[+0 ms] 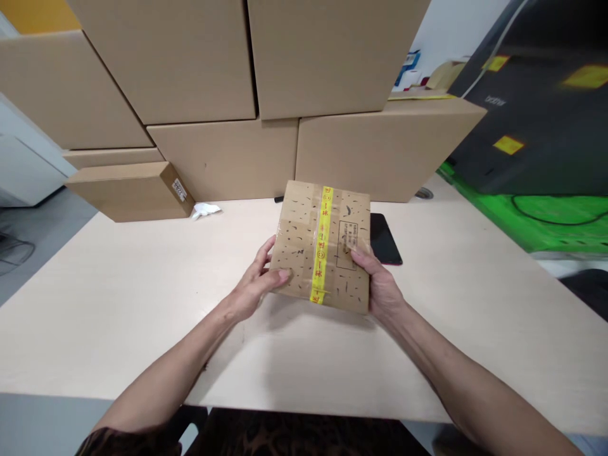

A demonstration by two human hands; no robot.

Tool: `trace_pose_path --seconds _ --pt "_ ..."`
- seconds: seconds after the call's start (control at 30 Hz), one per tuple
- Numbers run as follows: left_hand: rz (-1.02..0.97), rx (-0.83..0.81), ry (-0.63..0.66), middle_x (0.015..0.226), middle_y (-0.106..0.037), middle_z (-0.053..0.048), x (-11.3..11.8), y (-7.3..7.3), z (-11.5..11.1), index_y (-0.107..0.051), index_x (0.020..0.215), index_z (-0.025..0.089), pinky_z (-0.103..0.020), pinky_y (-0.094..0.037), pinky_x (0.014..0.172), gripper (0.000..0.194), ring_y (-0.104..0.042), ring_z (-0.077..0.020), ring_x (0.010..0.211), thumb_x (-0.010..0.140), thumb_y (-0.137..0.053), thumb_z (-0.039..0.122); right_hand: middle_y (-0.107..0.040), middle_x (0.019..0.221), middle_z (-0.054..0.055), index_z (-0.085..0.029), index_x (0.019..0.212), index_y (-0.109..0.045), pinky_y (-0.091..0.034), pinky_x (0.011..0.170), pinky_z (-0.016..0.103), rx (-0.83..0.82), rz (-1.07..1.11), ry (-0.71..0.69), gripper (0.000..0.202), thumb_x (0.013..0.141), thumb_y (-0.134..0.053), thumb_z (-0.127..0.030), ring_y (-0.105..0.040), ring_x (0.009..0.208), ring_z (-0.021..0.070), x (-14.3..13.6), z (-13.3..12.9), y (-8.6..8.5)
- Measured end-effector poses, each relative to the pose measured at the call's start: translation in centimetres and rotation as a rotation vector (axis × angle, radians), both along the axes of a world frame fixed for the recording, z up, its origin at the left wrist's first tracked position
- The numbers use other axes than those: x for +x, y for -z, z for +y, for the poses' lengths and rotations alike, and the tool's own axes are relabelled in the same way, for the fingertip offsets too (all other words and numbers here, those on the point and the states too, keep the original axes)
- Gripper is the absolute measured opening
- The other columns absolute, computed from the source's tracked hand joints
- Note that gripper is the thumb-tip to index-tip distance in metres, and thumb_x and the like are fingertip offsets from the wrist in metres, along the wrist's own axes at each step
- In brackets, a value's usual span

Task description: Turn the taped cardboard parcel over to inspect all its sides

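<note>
A speckled flat carton point(335, 247) with yellow tape point(321, 244) is held tilted above the table point(142, 316). Its left edge is pinched between thumb and fingers of the left hand point(251, 285); its right edge is gripped likewise by the right hand point(384, 288). A dark flat device point(387, 240) is partly covered behind. Large boxes point(327, 57) are stacked at the rear.

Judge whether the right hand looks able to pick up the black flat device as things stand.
Probably not yet: the right hand is holding the taped box, which hides part of the black flat device.
</note>
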State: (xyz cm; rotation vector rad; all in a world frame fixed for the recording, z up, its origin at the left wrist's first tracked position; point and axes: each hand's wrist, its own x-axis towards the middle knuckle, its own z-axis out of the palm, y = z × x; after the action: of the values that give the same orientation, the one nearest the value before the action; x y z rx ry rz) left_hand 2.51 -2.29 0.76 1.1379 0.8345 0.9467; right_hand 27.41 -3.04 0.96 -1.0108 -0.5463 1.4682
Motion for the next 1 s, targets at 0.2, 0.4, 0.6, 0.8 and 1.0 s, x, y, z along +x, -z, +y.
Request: trace_pose_path --seconds 0.2,0.4,0.6,0.8,1.0 --pt "0.013 -0.076 0.077 0.156 -0.063 -0.012 -1.0 -2.1 0.9 -0.061 0.154 0.032 -0.059 -0.043 0.120 0.088 -0.045 -0.0471 0.152 0.074 -0.090 0.056 -0.084 0.113 0.004 -0.029 0.105 -0.071 -0.060 0.110 0.059 0.115 -0.045 -0.031 0.039 0.072 -0.087 -0.042 -0.074 0.124 0.0368 1.8 1.0 -0.5" --pt "-0.136 -0.155 -0.132 0.171 -0.041 -0.015 0.1 -0.2 0.4 -0.045 0.161 0.038 -0.052 -0.055 0.108 0.111 -0.054 -0.0408 0.144 0.067 -0.088 0.079 -0.080 0.132 0.001 -0.034 0.123 -0.071 -0.055 0.118 0.061 0.137 0.083 0.248 0.051 0.075 -0.083 -0.046 -0.054 0.153 0.0364 2.1 1.8 -0.7" --pt "-0.253 -0.128 -0.024 0.168 -0.047 -0.014 2.5 1.0 -1.1 -0.035 0.163 0.038 -0.055 -0.047 0.118 0.116 -0.050 -0.0392 0.151 0.068 -0.097 0.062 -0.070 0.148 -0.001 -0.040 0.140 -0.059 -0.053 0.119 0.059 0.182 0.050 0.217 0.079 0.067 -0.089 -0.048 -0.049 0.155 0.0346 -1.0 0.3 0.2" --pt "-0.204 -0.053 -0.188 0.150 -0.067 -0.016 1.7 0.0 0.0 -0.052 0.150 0.021 -0.054 -0.039 0.125 0.095 -0.054 -0.0397 0.149 0.070 -0.094 0.049 -0.072 0.143 0.000 -0.040 0.140 -0.061 -0.051 0.119 0.054 0.251 -0.085 0.098 0.078 0.069 -0.090 -0.048 -0.057 0.146 0.0318 0.6 0.5 -0.3" --pt "-0.195 -0.067 -0.240 0.145 -0.071 -0.011 0.9 -1.2 0.6 -0.060 0.143 0.022 -0.050 -0.043 0.123 0.086 -0.058 -0.0389 0.145 0.067 -0.092 0.045 -0.082 0.118 0.003 -0.032 0.112 -0.075 -0.054 0.115 0.052 0.174 -0.172 0.019 0.061 0.058 -0.098 -0.049 -0.070 0.128 0.0355 2.3 1.6 -0.8"
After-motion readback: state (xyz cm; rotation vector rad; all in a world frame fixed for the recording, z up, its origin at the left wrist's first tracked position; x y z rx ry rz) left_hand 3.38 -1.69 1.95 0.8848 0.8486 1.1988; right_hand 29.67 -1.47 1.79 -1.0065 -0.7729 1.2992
